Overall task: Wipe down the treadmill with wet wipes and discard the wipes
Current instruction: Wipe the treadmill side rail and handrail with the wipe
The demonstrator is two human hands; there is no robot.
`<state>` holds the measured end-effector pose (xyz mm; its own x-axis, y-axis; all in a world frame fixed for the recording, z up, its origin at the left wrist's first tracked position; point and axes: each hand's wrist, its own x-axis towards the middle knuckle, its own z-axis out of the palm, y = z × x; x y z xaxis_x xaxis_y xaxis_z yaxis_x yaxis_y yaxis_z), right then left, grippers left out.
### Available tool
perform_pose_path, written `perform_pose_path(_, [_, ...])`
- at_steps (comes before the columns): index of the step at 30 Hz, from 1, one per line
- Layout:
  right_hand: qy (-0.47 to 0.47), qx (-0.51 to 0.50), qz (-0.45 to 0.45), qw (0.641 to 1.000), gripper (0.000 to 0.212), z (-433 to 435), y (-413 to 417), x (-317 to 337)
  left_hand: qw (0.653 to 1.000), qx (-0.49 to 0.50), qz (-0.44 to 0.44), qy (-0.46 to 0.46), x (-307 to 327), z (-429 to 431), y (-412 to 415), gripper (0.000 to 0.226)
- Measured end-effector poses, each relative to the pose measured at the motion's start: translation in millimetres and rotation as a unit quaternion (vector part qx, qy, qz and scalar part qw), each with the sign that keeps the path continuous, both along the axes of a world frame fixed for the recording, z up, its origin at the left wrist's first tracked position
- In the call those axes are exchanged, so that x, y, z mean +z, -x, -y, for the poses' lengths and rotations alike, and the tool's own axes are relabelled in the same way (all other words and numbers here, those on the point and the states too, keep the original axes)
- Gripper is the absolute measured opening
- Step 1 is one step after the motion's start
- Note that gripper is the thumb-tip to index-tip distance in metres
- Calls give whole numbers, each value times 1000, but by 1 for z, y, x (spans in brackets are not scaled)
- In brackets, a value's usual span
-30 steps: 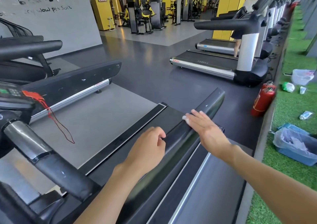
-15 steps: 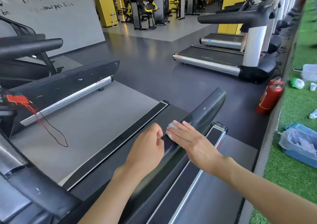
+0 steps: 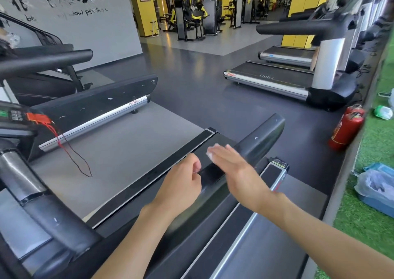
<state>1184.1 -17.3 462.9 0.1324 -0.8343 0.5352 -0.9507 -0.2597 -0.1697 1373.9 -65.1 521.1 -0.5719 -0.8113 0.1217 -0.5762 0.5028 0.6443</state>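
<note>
Far left: red safety cord (image 3: 64,146) over grey treadmill belt (image 3: 119,150). Centre: left hand (image 3: 181,187) curled on inner edge of glossy black padded side rail (image 3: 262,135); just beside, right hand (image 3: 236,172) flat, blurred, pressing white wet wipe (image 3: 212,151) onto it. Right: red fire extinguisher (image 3: 345,129) on dark gym floor (image 3: 202,91), blue lined bin (image 3: 375,202) on green turf (image 3: 368,221).

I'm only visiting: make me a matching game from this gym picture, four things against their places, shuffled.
Things:
1 white wipe
2 fire extinguisher
3 blue bin
4 red safety clip

Places:
A on the green turf
B on the console, far left
C under the fingers of the right hand, at the black handrail
D on the dark floor beside the turf

Pairs: 1-C; 2-D; 3-A; 4-B
</note>
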Motion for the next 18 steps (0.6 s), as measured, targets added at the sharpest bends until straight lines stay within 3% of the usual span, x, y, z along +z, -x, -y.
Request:
perform_pose_path(3, [16,59,-17,998,69,-8,-29,-10,1000,4,-18,-1,-1,1,0,16])
perform_pose_path(8, [23,51,-66,996,70,-4,-7,-10,999,-16,-28,-4,-8,4,0,14])
perform_pose_path(14, [-48,-59,-74,994,84,0,30,-5,999,-35,-30,11,-14,12,-2,10])
perform_pose_path(18, [-57,-143,6,988,83,3,37,6,999,-30,-32,31,-16,12,0,14])
